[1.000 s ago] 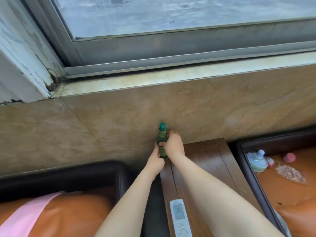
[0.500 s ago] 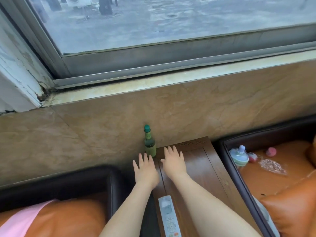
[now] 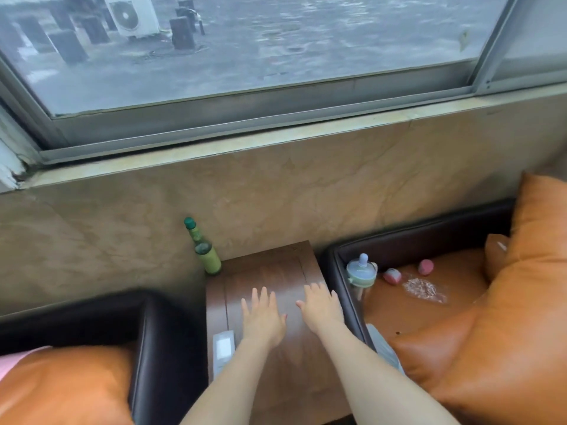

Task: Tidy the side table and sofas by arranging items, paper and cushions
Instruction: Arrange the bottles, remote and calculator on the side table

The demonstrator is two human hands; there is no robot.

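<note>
Flanking side table (image 3: 270, 271): green bottle (image 3: 204, 250) far-left corner, remote (image 3: 223, 348) nr left hand (image 3: 264, 320).

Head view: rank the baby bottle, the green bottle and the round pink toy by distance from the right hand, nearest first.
From the right hand:
1. Baby bottle, just right of the hand, at the right sofa's near corner.
2. Green bottle, up and left, at the side table's back-left corner against the wall.
3. Round pink toy, farther right on the sofa seat.
</note>
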